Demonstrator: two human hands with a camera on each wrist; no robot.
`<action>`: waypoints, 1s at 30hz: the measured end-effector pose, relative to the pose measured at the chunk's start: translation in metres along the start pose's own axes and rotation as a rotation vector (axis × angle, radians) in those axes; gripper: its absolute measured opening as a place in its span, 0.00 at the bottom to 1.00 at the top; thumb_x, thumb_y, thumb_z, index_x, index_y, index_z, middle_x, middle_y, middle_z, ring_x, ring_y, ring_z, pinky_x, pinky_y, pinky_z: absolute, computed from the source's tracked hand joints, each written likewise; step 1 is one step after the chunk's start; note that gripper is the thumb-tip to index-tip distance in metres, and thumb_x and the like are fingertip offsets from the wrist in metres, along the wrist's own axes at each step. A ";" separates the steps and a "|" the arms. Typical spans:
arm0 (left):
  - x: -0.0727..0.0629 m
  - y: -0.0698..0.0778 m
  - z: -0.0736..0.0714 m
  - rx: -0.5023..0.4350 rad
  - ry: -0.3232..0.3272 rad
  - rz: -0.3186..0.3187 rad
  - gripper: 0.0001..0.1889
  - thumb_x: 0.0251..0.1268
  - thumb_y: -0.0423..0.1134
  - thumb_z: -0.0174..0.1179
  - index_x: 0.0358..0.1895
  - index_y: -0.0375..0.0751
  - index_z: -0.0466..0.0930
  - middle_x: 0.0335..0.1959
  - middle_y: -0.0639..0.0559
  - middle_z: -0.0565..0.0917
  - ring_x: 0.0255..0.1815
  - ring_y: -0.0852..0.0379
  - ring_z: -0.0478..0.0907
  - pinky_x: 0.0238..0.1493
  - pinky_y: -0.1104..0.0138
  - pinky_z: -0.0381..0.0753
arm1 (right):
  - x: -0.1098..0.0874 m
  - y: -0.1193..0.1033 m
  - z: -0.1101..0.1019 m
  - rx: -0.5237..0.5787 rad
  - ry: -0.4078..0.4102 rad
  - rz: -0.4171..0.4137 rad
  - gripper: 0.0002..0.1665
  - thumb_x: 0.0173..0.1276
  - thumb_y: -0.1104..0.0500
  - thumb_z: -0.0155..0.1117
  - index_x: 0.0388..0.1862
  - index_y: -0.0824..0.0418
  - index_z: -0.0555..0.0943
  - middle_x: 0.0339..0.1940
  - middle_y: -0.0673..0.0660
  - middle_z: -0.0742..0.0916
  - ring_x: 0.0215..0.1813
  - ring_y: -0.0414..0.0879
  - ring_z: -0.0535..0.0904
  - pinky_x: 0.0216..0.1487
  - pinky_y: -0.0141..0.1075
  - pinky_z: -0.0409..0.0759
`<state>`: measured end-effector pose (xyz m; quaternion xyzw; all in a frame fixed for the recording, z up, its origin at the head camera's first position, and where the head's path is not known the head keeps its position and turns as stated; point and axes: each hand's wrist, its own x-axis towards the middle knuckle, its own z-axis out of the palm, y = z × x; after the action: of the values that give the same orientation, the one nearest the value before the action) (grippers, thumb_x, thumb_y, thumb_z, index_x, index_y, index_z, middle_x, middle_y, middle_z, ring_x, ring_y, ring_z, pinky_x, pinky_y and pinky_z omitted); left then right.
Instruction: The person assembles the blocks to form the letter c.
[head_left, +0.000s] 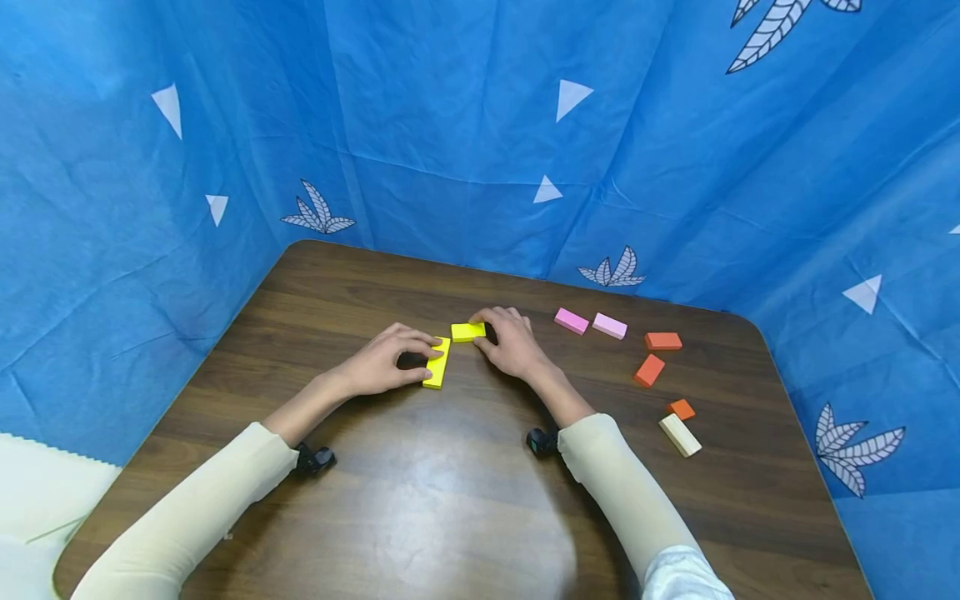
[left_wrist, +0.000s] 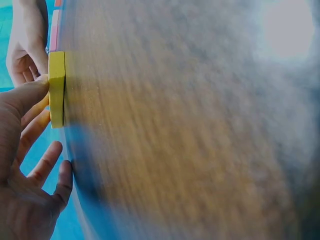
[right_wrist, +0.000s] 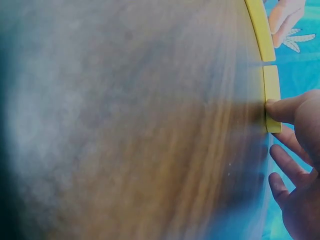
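Observation:
Two yellow blocks lie on the wooden table near its middle. My left hand point(head_left: 384, 364) pinches the left yellow block point(head_left: 436, 373), which lies lengthwise away from me, between thumb and fingers. The other yellow block point(head_left: 463, 333) lies crosswise just beyond and to the right, its right end pinched by the thumb and index finger of my right hand point(head_left: 515, 343). In the right wrist view a narrow gap parts this block point(right_wrist: 272, 85) from the left one point(right_wrist: 260, 27). The left wrist view shows my left thumb against its yellow block point(left_wrist: 57, 90).
Right of my right hand lie a pink block point(head_left: 572, 322) and a pale pink block point(head_left: 610, 326). Farther right are red-orange blocks point(head_left: 663, 341), an orange block point(head_left: 681, 409) and a cream block point(head_left: 680, 436). A blue curtain point(head_left: 450, 125) surrounds the wooden table point(head_left: 360, 517).

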<state>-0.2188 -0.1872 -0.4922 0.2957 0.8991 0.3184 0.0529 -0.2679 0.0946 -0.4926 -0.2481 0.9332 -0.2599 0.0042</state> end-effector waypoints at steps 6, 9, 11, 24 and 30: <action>0.000 0.001 -0.001 -0.003 -0.007 -0.005 0.18 0.72 0.48 0.72 0.62 0.53 0.90 0.73 0.54 0.83 0.72 0.47 0.73 0.73 0.43 0.74 | 0.001 -0.002 0.001 0.002 -0.004 -0.007 0.18 0.79 0.53 0.69 0.65 0.52 0.83 0.64 0.53 0.88 0.67 0.55 0.78 0.62 0.50 0.73; -0.001 0.001 -0.002 -0.008 -0.011 -0.016 0.18 0.73 0.48 0.72 0.62 0.53 0.89 0.73 0.53 0.83 0.73 0.46 0.73 0.73 0.42 0.73 | 0.002 -0.002 0.001 0.002 -0.004 -0.014 0.18 0.79 0.54 0.69 0.65 0.51 0.83 0.65 0.53 0.88 0.67 0.55 0.78 0.62 0.51 0.72; -0.001 0.001 -0.001 -0.007 -0.012 -0.022 0.18 0.73 0.48 0.72 0.63 0.53 0.89 0.73 0.53 0.83 0.73 0.46 0.73 0.73 0.42 0.73 | 0.002 -0.002 0.001 0.004 -0.005 -0.018 0.18 0.79 0.54 0.69 0.65 0.51 0.83 0.65 0.53 0.88 0.67 0.56 0.78 0.62 0.51 0.72; -0.001 -0.001 0.000 -0.007 -0.006 -0.013 0.18 0.72 0.48 0.73 0.63 0.53 0.89 0.73 0.54 0.83 0.72 0.47 0.73 0.73 0.43 0.74 | 0.007 -0.001 0.003 -0.010 -0.022 -0.035 0.18 0.81 0.55 0.67 0.66 0.51 0.83 0.66 0.54 0.87 0.68 0.56 0.77 0.65 0.52 0.73; -0.002 0.000 -0.001 -0.014 -0.006 -0.014 0.19 0.72 0.47 0.72 0.63 0.52 0.89 0.73 0.53 0.83 0.72 0.46 0.73 0.73 0.43 0.74 | 0.009 -0.003 0.005 -0.014 -0.024 -0.021 0.19 0.82 0.55 0.66 0.67 0.51 0.82 0.67 0.54 0.86 0.69 0.56 0.77 0.67 0.53 0.74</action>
<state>-0.2170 -0.1887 -0.4917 0.2902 0.8987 0.3233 0.0599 -0.2735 0.0862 -0.4943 -0.2611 0.9323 -0.2502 0.0109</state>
